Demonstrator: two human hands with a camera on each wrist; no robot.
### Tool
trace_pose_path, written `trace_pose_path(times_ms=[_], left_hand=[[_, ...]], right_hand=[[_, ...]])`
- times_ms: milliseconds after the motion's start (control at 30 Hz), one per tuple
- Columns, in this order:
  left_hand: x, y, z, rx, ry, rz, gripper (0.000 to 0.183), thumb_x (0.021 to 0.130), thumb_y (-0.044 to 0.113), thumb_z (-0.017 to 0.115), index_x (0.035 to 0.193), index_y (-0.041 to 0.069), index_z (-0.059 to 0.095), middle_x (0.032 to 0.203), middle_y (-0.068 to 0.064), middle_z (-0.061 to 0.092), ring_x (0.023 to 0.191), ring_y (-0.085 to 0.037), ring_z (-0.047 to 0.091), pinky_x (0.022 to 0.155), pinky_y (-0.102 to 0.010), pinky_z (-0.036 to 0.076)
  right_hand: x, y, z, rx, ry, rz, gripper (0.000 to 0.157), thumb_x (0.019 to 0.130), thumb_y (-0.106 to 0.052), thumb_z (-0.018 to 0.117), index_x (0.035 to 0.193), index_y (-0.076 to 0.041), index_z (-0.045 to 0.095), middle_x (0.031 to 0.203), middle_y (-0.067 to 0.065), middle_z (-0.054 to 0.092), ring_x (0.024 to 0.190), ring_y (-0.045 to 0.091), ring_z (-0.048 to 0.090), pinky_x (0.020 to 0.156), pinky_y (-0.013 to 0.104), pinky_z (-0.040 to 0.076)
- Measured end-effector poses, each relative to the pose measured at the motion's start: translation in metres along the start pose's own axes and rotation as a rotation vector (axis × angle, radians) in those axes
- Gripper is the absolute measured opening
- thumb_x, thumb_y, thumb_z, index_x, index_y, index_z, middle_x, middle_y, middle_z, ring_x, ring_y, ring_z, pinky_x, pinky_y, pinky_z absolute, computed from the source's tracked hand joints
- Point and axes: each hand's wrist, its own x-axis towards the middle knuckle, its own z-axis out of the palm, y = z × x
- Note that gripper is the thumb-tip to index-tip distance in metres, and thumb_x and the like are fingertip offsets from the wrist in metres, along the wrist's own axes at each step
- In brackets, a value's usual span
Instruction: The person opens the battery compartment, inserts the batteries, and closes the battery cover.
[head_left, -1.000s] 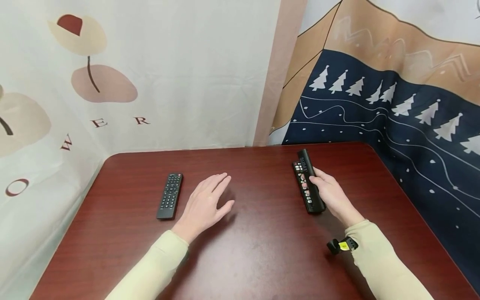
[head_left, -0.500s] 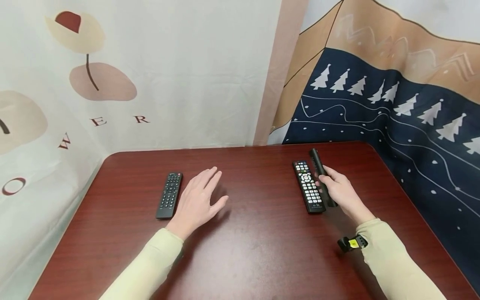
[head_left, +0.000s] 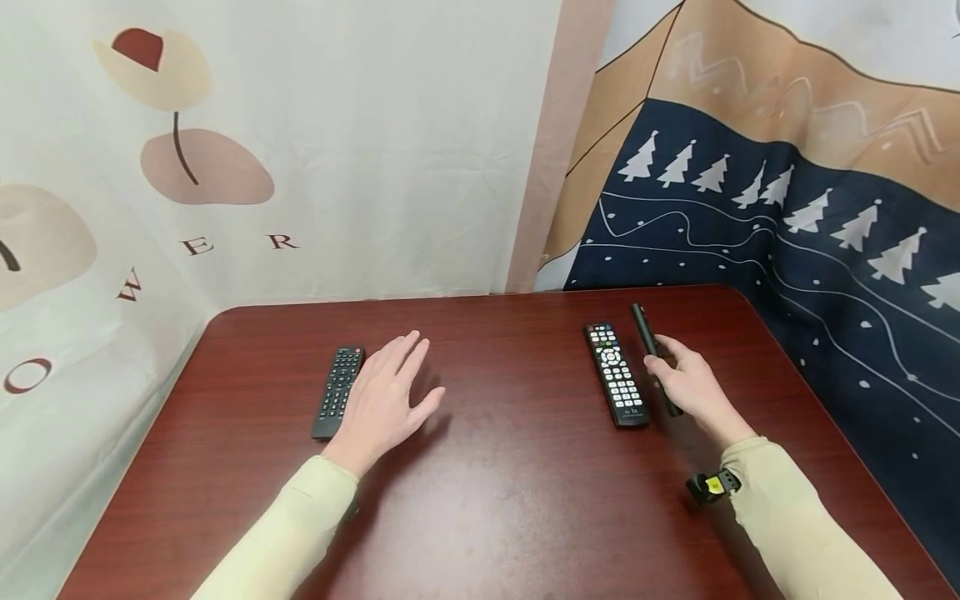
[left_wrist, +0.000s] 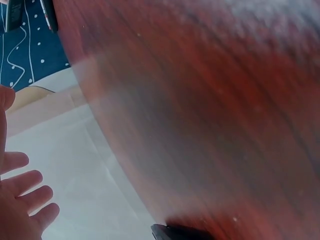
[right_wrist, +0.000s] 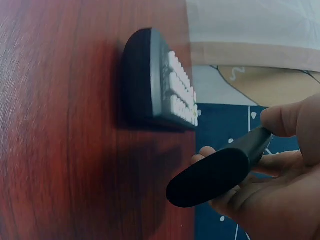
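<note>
My right hand [head_left: 693,387] grips a black remote control [head_left: 647,333] between thumb and fingers, turned on its edge and apart from its neighbour. In the right wrist view the end of this held remote [right_wrist: 212,177] points at the camera, off the table; its buttons are hidden. Just left of it, a black remote with white buttons [head_left: 617,375] lies face up. On the left, a dark grey remote [head_left: 337,387] lies flat, its right side partly covered by my left hand [head_left: 382,400]. That hand's fingers are spread and hold nothing.
All of this is on a reddish-brown wooden table [head_left: 480,500]. A pale printed curtain [head_left: 390,167] hangs behind its back edge, and a navy cloth with white trees [head_left: 750,217] runs along the right side. A black strap device [head_left: 712,486] sits on the right wrist.
The right hand has shifted right with its remote, uncovering the white-buttoned remote and turning the held one on edge. My left hand has drifted left, over part of the dark grey remote.
</note>
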Motion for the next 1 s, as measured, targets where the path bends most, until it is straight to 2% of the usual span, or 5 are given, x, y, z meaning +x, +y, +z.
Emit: trace_pose_path(times_ms=[133, 233, 533, 867, 1000], left_hand=[[0.0, -0.003, -0.001, 0.009, -0.007, -0.012, 0.068, 0.089, 0.038, 0.072, 0.142, -0.001, 0.058, 0.147, -0.021, 0.056, 0.133, -0.042, 0.054, 0.111, -0.055, 0.043], [0.0, -0.005, -0.003, 0.017, -0.026, -0.031, 0.068, 0.09, 0.039, 0.071, 0.143, 0.0, 0.057, 0.149, -0.02, 0.055, 0.134, -0.041, 0.053, 0.112, -0.056, 0.042], [0.0, -0.009, -0.006, 0.04, -0.081, -0.083, 0.07, 0.092, 0.042, 0.07, 0.147, 0.002, 0.054, 0.153, -0.018, 0.05, 0.139, -0.039, 0.048, 0.114, -0.059, 0.04], [0.002, -0.015, -0.009, 0.044, -0.056, -0.064, 0.069, 0.092, 0.04, 0.069, 0.145, -0.001, 0.055, 0.15, -0.022, 0.052, 0.136, -0.042, 0.051, 0.114, -0.055, 0.04], [0.002, -0.016, -0.01, 0.049, -0.067, -0.076, 0.069, 0.092, 0.04, 0.07, 0.145, -0.001, 0.055, 0.151, -0.022, 0.052, 0.137, -0.042, 0.05, 0.113, -0.056, 0.04]], right_hand=[[0.001, 0.004, -0.002, -0.052, 0.011, -0.007, 0.062, 0.109, -0.024, 0.048, 0.157, 0.01, 0.026, 0.151, 0.036, 0.042, 0.13, 0.05, 0.052, 0.097, 0.061, 0.051], [0.002, 0.008, -0.002, -0.089, 0.021, -0.02, 0.062, 0.108, -0.023, 0.051, 0.155, 0.011, 0.029, 0.15, 0.038, 0.042, 0.131, 0.053, 0.049, 0.101, 0.064, 0.047], [0.004, 0.018, -0.001, -0.211, 0.069, -0.063, 0.061, 0.105, -0.021, 0.057, 0.149, 0.015, 0.036, 0.14, 0.04, 0.049, 0.118, 0.051, 0.056, 0.095, 0.062, 0.05], [0.006, 0.025, 0.001, -0.293, 0.091, -0.06, 0.065, 0.102, -0.022, 0.061, 0.148, 0.017, 0.037, 0.136, 0.04, 0.049, 0.114, 0.048, 0.053, 0.095, 0.062, 0.048], [0.005, 0.025, 0.002, -0.329, 0.096, -0.062, 0.066, 0.1, -0.023, 0.062, 0.146, 0.017, 0.038, 0.135, 0.041, 0.05, 0.112, 0.049, 0.054, 0.093, 0.061, 0.049]])
